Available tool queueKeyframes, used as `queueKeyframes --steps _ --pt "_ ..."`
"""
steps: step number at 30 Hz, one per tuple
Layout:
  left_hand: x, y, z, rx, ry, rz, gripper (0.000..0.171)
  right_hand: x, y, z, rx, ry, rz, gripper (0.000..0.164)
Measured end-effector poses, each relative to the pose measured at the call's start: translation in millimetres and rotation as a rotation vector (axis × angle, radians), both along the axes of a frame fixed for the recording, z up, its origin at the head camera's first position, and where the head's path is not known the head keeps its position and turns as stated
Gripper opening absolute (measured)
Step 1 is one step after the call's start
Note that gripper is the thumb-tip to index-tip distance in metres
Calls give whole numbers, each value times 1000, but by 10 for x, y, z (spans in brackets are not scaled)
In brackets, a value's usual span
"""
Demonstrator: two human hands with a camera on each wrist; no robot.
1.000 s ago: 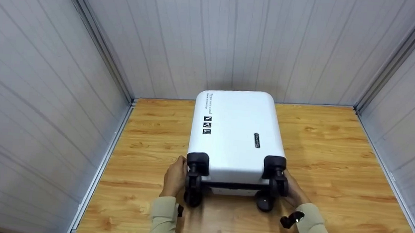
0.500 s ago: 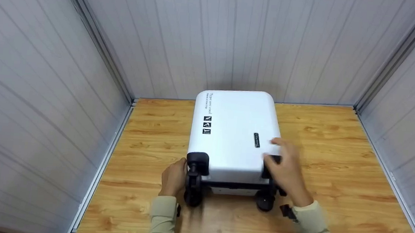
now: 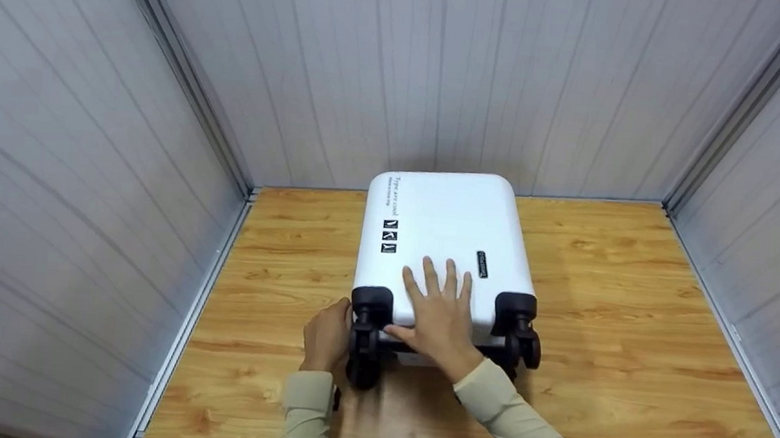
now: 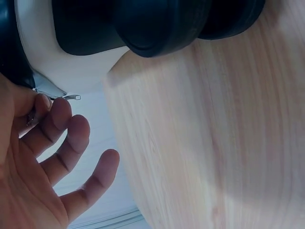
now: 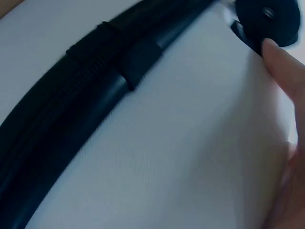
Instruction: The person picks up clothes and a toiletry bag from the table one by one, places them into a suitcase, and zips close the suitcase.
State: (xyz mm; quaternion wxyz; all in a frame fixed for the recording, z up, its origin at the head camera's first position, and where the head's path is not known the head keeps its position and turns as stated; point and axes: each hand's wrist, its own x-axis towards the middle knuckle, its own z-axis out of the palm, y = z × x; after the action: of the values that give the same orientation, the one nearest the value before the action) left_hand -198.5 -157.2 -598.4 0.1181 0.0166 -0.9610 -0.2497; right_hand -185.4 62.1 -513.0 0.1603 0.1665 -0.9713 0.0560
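A white suitcase (image 3: 443, 216) lies flat on the floor, its black wheels (image 3: 524, 344) toward me. My left hand (image 3: 327, 335) is at its left side, beside the near left wheel. In the left wrist view, thumb and forefinger pinch a small metal zipper pull (image 4: 31, 117) at the black zipper band, while the other fingers are half bent. A second zipper pull (image 4: 74, 97) pokes out just past the fingertips. With fingers spread, my right hand (image 3: 439, 318) rests on the near end of the upper shell. The right wrist view shows the black zipper band (image 5: 57, 124) across the white shell.
Wood-look flooring (image 3: 635, 325) surrounds the suitcase. Pale panel walls (image 3: 445, 68) rise behind it and on both sides, the back one close to its far end.
My right hand has left the suitcase's right side, come up over the near right corner, and settled flat on the top. The left hand stays nearly where it was.
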Motion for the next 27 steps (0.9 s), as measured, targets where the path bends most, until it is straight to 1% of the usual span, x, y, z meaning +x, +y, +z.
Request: queueKeyframes --steps 2,7,11,16,18,21,25,27 --pt "15 -1 -9 -3 4 7 31 -18 -69 -43 24 37 -32 105" --pt "64 10 -21 -11 41 2 31 -40 -164 -112 11 144 -83 98" --pt "147 22 -36 -8 71 8 32 -51 -192 -130 -6 198 -101 95" --pt "269 40 -41 -24 136 19 34 -81 -213 -131 -33 208 -97 94" --pt "308 48 -38 -25 150 21 33 -97 -226 -126 -42 208 -98 94" --pt "361 62 -40 -23 145 22 28 -123 -249 -119 -38 193 -112 94" --pt "426 82 -51 -11 119 35 18 -147 -276 -115 -16 160 -133 96" --pt "461 96 -61 -6 121 42 12 -156 -286 -112 -7 154 -137 97"
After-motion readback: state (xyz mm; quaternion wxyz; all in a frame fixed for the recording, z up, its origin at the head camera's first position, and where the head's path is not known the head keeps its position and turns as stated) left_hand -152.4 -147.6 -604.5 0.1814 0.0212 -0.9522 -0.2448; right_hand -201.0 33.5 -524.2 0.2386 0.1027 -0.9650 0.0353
